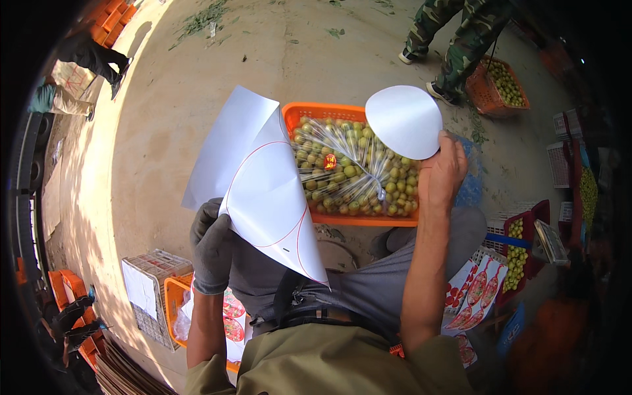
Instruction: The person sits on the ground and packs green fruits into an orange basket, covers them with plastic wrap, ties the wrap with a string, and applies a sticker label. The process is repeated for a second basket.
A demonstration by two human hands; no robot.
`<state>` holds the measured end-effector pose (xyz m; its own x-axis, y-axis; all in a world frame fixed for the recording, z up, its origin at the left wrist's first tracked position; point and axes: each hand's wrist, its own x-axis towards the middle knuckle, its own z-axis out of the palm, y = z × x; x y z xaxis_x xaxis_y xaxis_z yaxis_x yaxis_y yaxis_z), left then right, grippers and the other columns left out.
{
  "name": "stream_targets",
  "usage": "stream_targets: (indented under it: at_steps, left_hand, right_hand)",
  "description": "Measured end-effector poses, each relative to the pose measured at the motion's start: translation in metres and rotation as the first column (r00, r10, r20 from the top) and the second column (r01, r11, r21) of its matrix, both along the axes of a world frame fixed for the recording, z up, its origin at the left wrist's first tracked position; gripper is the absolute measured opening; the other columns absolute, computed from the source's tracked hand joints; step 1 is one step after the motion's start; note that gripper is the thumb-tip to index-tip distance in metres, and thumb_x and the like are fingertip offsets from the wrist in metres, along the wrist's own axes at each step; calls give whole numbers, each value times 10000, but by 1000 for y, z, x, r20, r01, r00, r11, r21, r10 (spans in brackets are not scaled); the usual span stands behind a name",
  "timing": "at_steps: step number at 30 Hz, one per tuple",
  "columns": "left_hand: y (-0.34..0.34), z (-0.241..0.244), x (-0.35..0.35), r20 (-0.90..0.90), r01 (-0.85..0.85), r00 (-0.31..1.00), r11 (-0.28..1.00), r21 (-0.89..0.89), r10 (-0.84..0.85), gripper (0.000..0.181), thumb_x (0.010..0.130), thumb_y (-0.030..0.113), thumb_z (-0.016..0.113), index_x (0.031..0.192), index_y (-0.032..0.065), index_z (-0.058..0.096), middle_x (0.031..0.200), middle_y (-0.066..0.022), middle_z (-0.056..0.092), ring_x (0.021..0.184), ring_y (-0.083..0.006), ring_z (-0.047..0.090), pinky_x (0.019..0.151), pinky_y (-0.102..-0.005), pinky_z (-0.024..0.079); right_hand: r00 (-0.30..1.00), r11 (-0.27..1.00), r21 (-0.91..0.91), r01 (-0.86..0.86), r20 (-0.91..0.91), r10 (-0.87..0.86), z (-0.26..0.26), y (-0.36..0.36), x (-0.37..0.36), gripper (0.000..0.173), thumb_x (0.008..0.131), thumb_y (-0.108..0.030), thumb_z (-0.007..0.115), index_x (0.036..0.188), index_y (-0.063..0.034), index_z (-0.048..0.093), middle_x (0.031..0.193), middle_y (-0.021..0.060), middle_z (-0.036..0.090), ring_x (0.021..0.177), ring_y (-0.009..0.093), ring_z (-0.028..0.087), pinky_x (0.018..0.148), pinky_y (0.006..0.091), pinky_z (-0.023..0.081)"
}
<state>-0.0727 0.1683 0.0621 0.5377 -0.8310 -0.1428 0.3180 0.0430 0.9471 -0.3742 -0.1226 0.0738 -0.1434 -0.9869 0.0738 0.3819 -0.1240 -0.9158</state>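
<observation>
In my left hand, which wears a dark grey glove, is a curled white sheet marked with thin red curved outlines. My bare right hand pinches the lower right edge of an oval white sticker, its plain side towards me. Behind both papers stands an orange plastic crate. A knotted clear plastic bag of small round green fruit fills it. A small red label shows on the bag. The sheet covers the crate's left side; the sticker overlaps its far right corner.
Printed label sheets lie to my right, near a dark red crate of fruit. A person in camouflage trousers stands beside another orange fruit basket. At left is a grey plastic crate.
</observation>
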Motion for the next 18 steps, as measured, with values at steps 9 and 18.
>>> stream_targets:
  at_steps: [9, 18]
  left_hand:
    - [-4, -16, 11, 70, -37, 997, 999, -9, 38, 80, 1046, 75, 567, 1068, 8, 605, 1185, -65, 687, 1023, -111, 603, 943, -279, 464]
    - [0, -13, 20, -144, -67, 987, 998, 0, 66, 92, 1032, 79, 574, 1070, 8, 618, 1240, -97, 696, 1096, -146, 622, 1016, -319, 460]
  right_hand:
    - [290, 907, -305, -291, -931, -220, -88, 38, -33, 175, 1038, -62, 588, 1174, 37, 638, 1221, 201, 725, 1073, 419, 719, 876, 493, 600]
    - [97, 908, -133, -397, -990, -102, -173, 34, -24, 398, 1049, -237, 640, 1397, -44, 649, 1536, 190, 542, 1493, 430, 436, 1198, 565, 430]
